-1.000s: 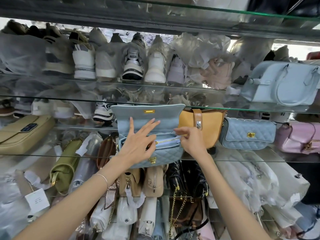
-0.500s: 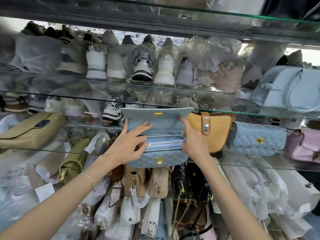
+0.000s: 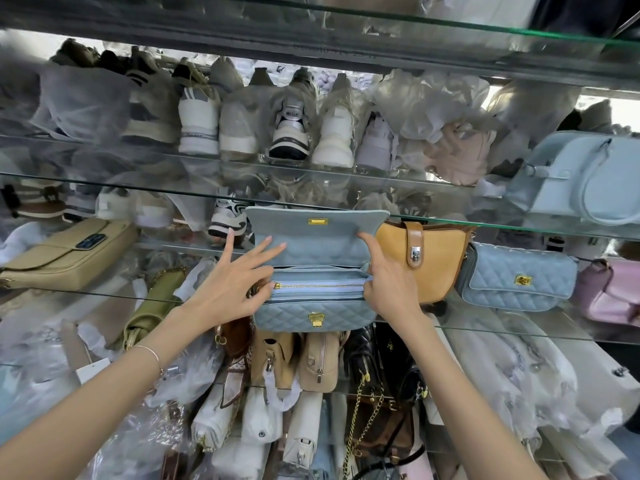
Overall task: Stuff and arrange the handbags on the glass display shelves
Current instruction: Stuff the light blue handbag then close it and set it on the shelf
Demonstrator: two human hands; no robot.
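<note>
Quilted blue material sits between both hands. The right hand [image 3: 391,292] pinches the blue quilted handbag [image 3: 313,311] at its right end, index finger propping up the raised flap [image 3: 318,233]. The left hand [image 3: 225,289] lies spread, fingers mostly straight, against the flap lining and the bag's left end. The bag stands on the glass shelf [image 3: 519,332], just beside a tan handbag [image 3: 436,265]. Its zip [image 3: 318,285] looks closed, so stuffing seems done; next, the flap likely needs folding down and clasping.
</note>
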